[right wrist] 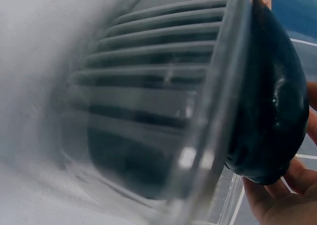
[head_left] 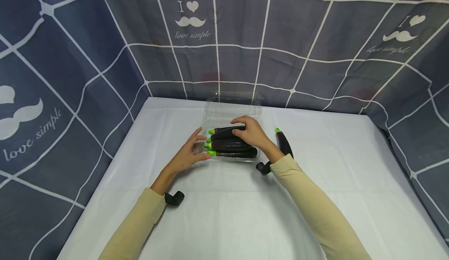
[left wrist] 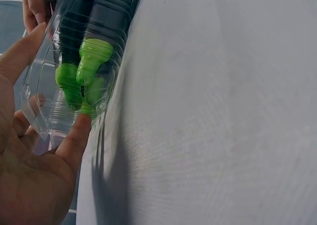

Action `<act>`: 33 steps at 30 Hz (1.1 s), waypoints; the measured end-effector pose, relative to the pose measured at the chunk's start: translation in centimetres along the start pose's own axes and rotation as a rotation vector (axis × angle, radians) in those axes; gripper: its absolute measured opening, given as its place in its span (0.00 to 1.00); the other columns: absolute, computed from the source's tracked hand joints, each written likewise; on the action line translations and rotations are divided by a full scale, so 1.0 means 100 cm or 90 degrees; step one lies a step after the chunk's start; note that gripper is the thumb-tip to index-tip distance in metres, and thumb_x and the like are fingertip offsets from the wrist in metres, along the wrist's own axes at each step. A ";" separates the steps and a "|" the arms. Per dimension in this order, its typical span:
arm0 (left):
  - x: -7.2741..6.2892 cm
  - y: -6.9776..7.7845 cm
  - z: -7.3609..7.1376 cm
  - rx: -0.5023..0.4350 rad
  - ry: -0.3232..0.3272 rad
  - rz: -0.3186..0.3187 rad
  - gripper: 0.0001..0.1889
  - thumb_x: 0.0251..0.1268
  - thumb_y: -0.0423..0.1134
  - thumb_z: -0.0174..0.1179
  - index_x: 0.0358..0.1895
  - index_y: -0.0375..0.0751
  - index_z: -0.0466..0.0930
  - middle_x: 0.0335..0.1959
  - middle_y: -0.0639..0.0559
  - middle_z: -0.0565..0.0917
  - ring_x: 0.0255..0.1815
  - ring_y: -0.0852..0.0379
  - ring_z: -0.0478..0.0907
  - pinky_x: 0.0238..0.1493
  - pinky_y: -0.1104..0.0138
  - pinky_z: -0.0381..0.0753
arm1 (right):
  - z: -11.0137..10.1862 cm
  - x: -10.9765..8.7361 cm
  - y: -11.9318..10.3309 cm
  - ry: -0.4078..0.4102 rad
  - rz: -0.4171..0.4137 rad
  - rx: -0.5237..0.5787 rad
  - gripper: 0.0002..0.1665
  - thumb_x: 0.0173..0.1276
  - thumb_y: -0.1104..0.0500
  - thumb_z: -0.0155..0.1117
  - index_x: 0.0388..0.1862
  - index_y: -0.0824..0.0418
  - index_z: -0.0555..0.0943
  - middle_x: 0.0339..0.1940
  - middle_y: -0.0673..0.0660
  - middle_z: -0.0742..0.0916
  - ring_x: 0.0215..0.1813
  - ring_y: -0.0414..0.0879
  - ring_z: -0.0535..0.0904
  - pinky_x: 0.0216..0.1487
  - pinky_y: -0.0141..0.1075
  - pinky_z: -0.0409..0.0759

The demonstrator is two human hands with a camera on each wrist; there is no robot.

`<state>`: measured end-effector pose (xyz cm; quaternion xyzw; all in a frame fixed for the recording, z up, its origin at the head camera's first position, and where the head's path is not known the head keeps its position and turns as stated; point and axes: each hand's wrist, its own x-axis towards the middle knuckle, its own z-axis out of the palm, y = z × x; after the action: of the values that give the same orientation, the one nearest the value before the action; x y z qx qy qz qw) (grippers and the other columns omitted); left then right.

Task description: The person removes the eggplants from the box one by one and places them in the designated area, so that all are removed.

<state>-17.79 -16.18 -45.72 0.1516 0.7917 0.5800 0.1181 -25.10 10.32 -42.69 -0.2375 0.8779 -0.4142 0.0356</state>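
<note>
Backdrop: grey grid-patterned cloth (head_left: 245, 22) behind your white worktop (head_left: 224, 221).
Right hand (head_left: 251, 132): curled over an upper eggplant (head_left: 224, 135); blunt end shows above the rim in your right-wrist view.
Left hand (head_left: 187, 152): spread wide, touching the stem end of the clear container (head_left: 235, 160).
Packed eggplants (head_left: 229, 145): four green stems visible; long axes left-right, stems toward your left hand.
Loose eggplant (head_left: 284, 143): on the worktop, right of the container; your right hand is nearer. Long axis points away from you, crosswise to the packed ones.
Hidden: its near end, behind your right sleeve (head_left: 312, 197); some blunt ends under your right hand. Clear lid (head_left: 233, 108) edges faint.
</note>
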 end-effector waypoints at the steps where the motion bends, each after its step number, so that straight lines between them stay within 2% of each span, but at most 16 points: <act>1: 0.000 0.000 0.000 0.000 0.000 0.000 0.33 0.62 0.34 0.70 0.67 0.28 0.65 0.81 0.47 0.39 0.77 0.35 0.46 0.70 0.43 0.58 | 0.000 0.001 0.001 -0.001 0.001 -0.003 0.20 0.67 0.62 0.65 0.58 0.65 0.82 0.60 0.62 0.81 0.65 0.57 0.72 0.66 0.52 0.68; 14: 0.001 -0.003 0.001 -0.003 0.003 0.003 0.33 0.62 0.34 0.69 0.66 0.28 0.65 0.81 0.46 0.39 0.77 0.33 0.44 0.70 0.41 0.57 | 0.008 0.005 0.005 -0.075 0.004 -0.002 0.18 0.69 0.62 0.64 0.57 0.64 0.83 0.60 0.60 0.82 0.65 0.56 0.74 0.65 0.51 0.70; 24: 0.003 -0.002 0.001 -0.012 0.001 0.011 0.32 0.62 0.32 0.69 0.66 0.27 0.65 0.81 0.45 0.39 0.76 0.32 0.46 0.70 0.44 0.59 | 0.009 0.005 0.010 -0.083 0.002 -0.021 0.18 0.69 0.66 0.61 0.57 0.64 0.83 0.60 0.61 0.82 0.65 0.56 0.74 0.65 0.51 0.71; 33: 0.002 -0.002 0.001 -0.007 0.003 0.000 0.33 0.62 0.34 0.69 0.67 0.28 0.65 0.81 0.48 0.39 0.76 0.33 0.46 0.70 0.44 0.58 | 0.010 0.005 0.009 -0.076 -0.001 -0.017 0.18 0.70 0.67 0.59 0.57 0.64 0.83 0.60 0.62 0.82 0.65 0.57 0.73 0.66 0.51 0.70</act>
<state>-17.99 -16.08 -45.89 0.1497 0.7887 0.5847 0.1170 -25.62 9.93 -43.98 -0.2630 0.8794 -0.3877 0.0848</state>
